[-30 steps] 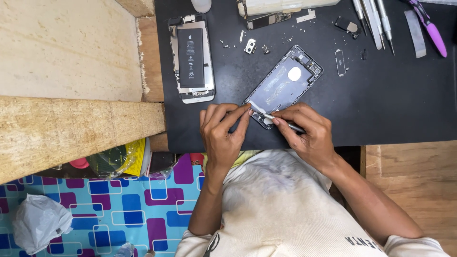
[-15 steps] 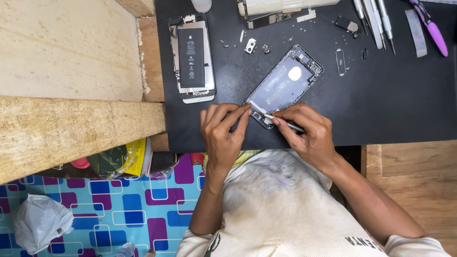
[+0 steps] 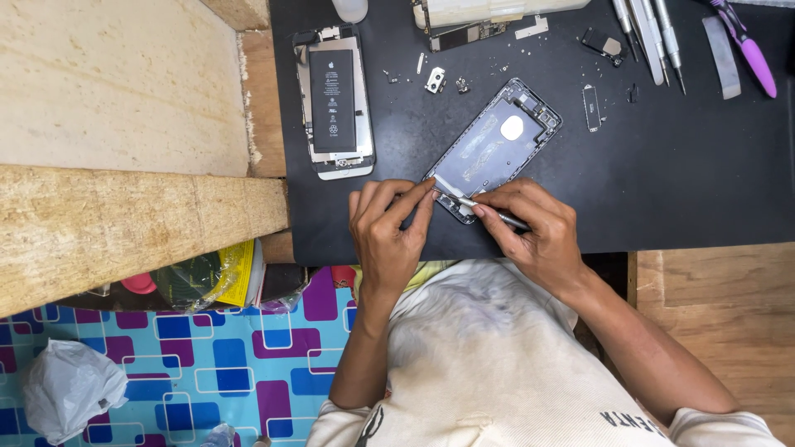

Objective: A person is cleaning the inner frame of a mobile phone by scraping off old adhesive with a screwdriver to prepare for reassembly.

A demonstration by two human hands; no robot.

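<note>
An opened phone housing lies tilted on the black work mat. My left hand pinches the housing's near corner with fingertips. My right hand grips a thin metal tool like a pen, its tip touching the housing's lower edge beside my left fingers. A second phone assembly with a black battery lies face up to the left of the housing, untouched.
Small screws and brackets are scattered on the mat above the housing. Screwdrivers and a purple-handled tool lie at the top right. Wooden boards stand to the left. A white plastic bag rests on the patterned floor.
</note>
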